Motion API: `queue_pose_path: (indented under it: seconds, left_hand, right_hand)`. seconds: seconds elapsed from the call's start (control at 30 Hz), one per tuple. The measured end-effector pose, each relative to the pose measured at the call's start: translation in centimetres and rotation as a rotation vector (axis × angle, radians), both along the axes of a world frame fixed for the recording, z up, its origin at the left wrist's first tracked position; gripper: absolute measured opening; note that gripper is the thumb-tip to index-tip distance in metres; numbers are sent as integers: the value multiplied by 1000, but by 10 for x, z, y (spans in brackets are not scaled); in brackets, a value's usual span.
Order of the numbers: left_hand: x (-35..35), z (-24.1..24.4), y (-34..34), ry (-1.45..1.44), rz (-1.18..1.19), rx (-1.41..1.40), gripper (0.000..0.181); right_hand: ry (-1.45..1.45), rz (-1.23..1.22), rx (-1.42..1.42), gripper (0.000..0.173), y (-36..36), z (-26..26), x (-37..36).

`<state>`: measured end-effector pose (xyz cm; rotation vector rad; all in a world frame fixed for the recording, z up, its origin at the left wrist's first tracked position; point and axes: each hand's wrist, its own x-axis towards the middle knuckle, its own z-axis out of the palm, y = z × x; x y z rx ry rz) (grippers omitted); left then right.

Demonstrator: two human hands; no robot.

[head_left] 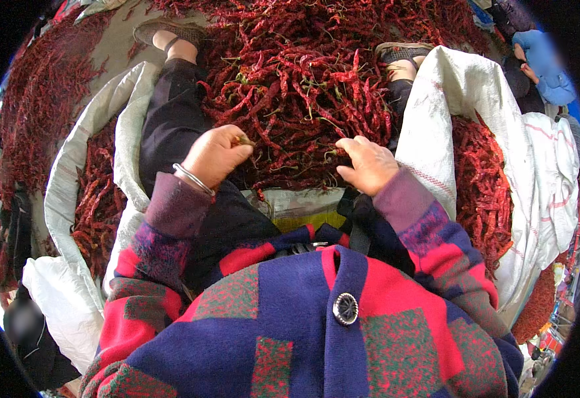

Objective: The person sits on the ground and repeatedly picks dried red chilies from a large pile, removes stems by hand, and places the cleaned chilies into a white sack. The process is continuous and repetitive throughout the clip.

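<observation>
A wide heap of dried red chili peppers [295, 94], many with pale stems, lies on the floor between my legs. My left hand [219, 151], with a bangle [194, 179] at its wrist, is over the near left part of the heap. Its thumb and fingers pinch a small greenish-brown bit [244, 141] that looks like chili stems; the rest of it is hidden in the hand. On the other side, my right hand [369, 163] hovers over the near right edge of the heap, thumb and forefinger apart, with nothing visible between them.
White woven sacks holding chilies stand at my left [61, 184] and right [429, 124]. A pale sheet or sack [309, 206] lies before my lap. More chilies [46, 99] spread across the floor at far left. A person in blue [543, 64] sits at upper right; another person [41, 343] is at lower left.
</observation>
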<state>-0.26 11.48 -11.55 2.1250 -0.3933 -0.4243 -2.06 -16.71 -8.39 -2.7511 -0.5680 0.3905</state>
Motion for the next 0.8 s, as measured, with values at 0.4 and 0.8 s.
queue_pose_path:
  seconds: [0.4,0.8]
  left_hand:
    - [15,-20,-22,12,-220,581,26]
    - [-1,1,-30,695,43,-525,22]
  right_hand:
    - [70,-226,369,23,-21,-46,30]
    - [191,-449,1092,19,-4,42,23]
